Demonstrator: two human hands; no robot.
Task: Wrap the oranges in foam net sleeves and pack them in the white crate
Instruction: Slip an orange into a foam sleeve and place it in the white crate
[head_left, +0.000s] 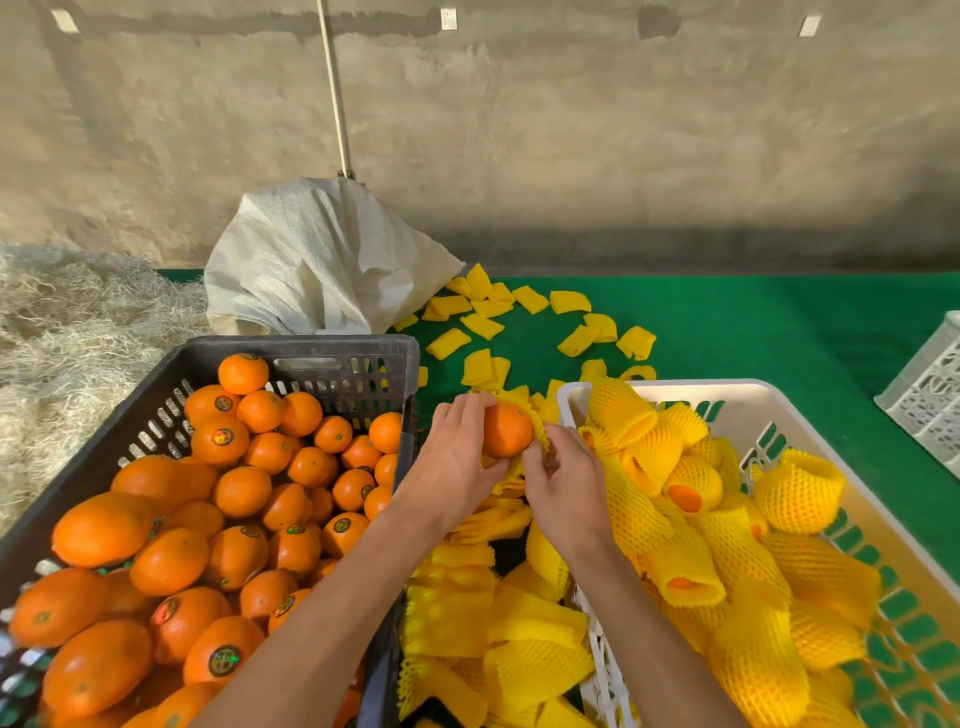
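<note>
My left hand (453, 457) grips a bare orange (506, 430) between the two crates. A yellow foam net sleeve (540, 434) is partly around the orange's right side, and my right hand (563, 480) pinches its edge. The white crate (675, 387) on the right holds several oranges wrapped in yellow sleeves (691, 483). The black crate (343, 345) on the left is full of unwrapped oranges (223, 441) with stickers. Flat empty sleeves (519, 654) are piled between the crates below my hands.
More loose sleeves (485, 325) lie scattered on the green table cover (779, 322) behind the crates. A white woven sack (317, 260) stands at the back by the wall. Pale straw (67, 322) fills the left. Another white crate (930, 384) sits at the right edge.
</note>
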